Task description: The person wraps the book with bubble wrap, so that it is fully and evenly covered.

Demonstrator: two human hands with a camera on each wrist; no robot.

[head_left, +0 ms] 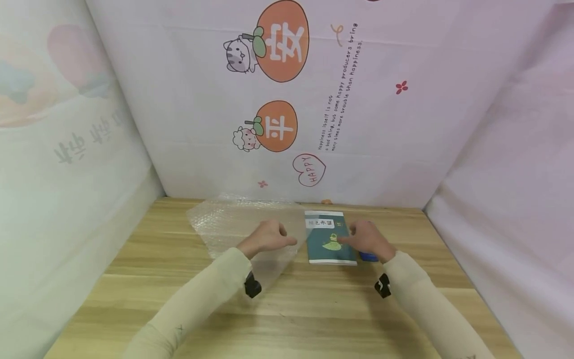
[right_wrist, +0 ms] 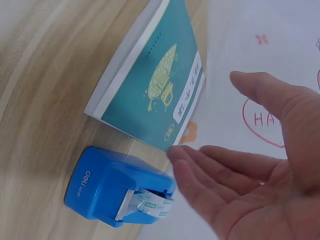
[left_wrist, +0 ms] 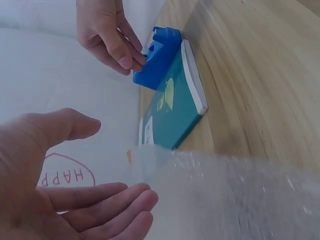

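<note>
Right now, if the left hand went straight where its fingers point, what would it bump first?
Probably the bubble wrap: in the left wrist view, the fingers of the left hand point toward it. How much gap there is, if any, I can't tell.

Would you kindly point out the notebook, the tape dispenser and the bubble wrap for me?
Notebook (right_wrist: 154, 82): right wrist view, middle of the front cover.
Tape dispenser (right_wrist: 112, 184): right wrist view, blue body.
Bubble wrap (head_left: 233, 219): head view, far part of the sheet.
</note>
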